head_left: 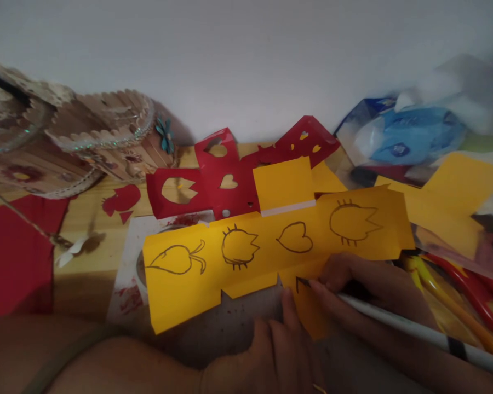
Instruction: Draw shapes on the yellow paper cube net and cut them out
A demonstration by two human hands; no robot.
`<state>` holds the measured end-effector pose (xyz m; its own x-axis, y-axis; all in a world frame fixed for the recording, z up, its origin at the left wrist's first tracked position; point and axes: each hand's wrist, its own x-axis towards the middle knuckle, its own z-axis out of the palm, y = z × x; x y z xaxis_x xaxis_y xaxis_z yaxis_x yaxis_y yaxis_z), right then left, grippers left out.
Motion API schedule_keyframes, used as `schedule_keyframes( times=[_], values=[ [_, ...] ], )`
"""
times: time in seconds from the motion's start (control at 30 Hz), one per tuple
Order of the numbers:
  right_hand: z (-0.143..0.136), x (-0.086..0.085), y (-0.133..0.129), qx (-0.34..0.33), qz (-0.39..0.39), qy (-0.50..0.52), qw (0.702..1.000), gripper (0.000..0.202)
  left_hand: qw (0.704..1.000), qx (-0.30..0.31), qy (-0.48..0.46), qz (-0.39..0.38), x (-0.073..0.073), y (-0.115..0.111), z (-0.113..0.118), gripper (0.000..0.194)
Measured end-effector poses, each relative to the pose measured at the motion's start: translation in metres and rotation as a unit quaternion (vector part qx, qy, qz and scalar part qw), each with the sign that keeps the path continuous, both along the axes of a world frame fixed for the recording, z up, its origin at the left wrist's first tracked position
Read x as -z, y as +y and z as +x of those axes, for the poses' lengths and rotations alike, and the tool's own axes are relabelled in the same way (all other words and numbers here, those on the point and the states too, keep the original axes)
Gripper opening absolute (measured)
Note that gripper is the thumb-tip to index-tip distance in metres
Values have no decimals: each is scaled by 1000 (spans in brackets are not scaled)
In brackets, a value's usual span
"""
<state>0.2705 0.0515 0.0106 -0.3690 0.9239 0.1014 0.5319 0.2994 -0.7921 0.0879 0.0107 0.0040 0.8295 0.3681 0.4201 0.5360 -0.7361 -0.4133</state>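
Note:
A long yellow card cut-out [267, 268] with side flaps lies across the middle. Dark outlines of a heart, a turnip-like shape and spiky-tailed shapes with short strokes are drawn on it. My right hand [365, 290] is closed round a white marker pen [398, 323] with a dark band. Its dark tip touches a lower flap, where a short angled line shows. Just left of that, my left hand [271, 345] rests with the index finger stretched onto the flap's edge; its other fingers curl, and the thumb is hidden.
Behind the card lie a red cut-out [213, 183] with shaped holes and a yellow piece [285, 183]. Popsicle-stick baskets [110, 137] stand at the left near red card [18, 257]. At right are a blue packet [421, 134], yellow card [456, 197] and red-handled tools [472, 290].

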Motion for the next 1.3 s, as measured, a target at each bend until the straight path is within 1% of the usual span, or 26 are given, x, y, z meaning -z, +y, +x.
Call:
schedule_keyframes(
  times=[0.07,0.17,0.27,0.4,0.47,0.57,0.7,0.77,0.93,1.03,1.13,1.2,1.3],
  values=[
    [1,1,-1,-5,4,-3,1000,26,1000,4,-7,-4,0,1,1,29],
    [2,1,-1,-6,16,-7,1000,27,1000,-11,-28,3,0,2,2,29],
    [2,2,-1,7,27,0,1000,25,1000,1,-13,-1,0,2,1,28],
    [1,-1,0,7,-7,-1,1000,26,1000,5,0,-13,-1,1,-2,26],
    [1,-4,0,-2,-23,-4,1000,27,1000,5,8,-8,-1,0,-3,27],
    [1,-5,0,-26,-8,-2,1000,27,1000,7,12,-3,-1,0,-3,30],
    [4,-2,0,-59,4,-5,998,25,1000,8,7,-4,0,1,-3,29],
    [5,0,0,-61,14,-9,998,24,1000,8,9,-7,0,1,-2,30],
    [3,0,-2,-18,35,-14,999,25,1000,8,10,-8,-1,0,-3,28],
    [3,-1,-4,11,34,-9,999,25,1000,0,8,-7,-1,0,-2,30],
    [5,-3,-5,24,-8,0,1000,26,1000,1,1,-5,1,0,-2,30],
    [8,-5,-4,36,-51,19,998,25,1000,8,7,-3,1,0,-3,28],
    [12,-9,-2,87,-70,44,993,27,1000,11,7,-1,1,0,-4,28]
  ],
)
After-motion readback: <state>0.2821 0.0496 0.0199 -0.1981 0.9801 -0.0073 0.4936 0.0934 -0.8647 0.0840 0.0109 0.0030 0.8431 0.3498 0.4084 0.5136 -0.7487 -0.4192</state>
